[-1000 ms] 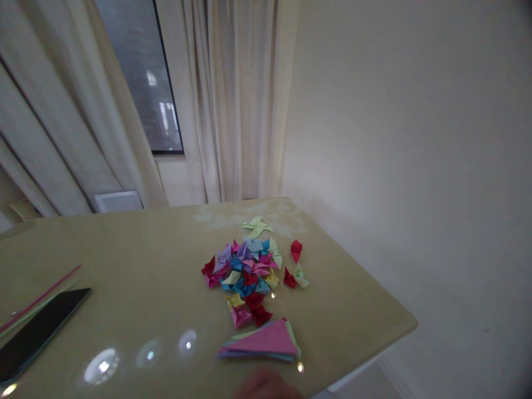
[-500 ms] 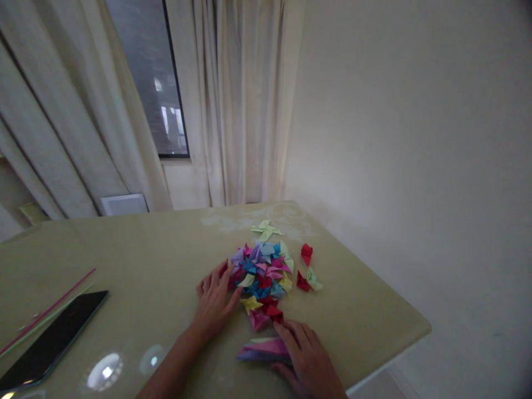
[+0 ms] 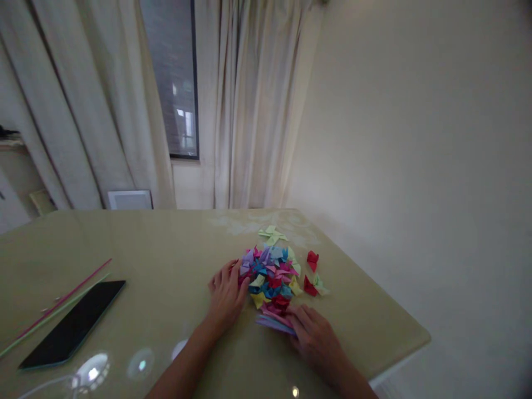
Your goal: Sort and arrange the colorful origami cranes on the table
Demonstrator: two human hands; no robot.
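Pile (image 3: 272,274) of little folded paper bits in pink, blue, red, yellow and purple sits mid-table (image 3: 166,244), toward the far right corner. Left hand (image 3: 226,296) lies flat with fingers spread against the pile's left edge, gripping nothing. Right hand (image 3: 318,338) rests palm-down on a stack of sheets (image 3: 272,322) just in front of the pile (not pinching). A few strays (image 3: 311,259) lie to the right. Phone (image 3: 75,330) and straws (image 3: 62,299) are well off to the left.
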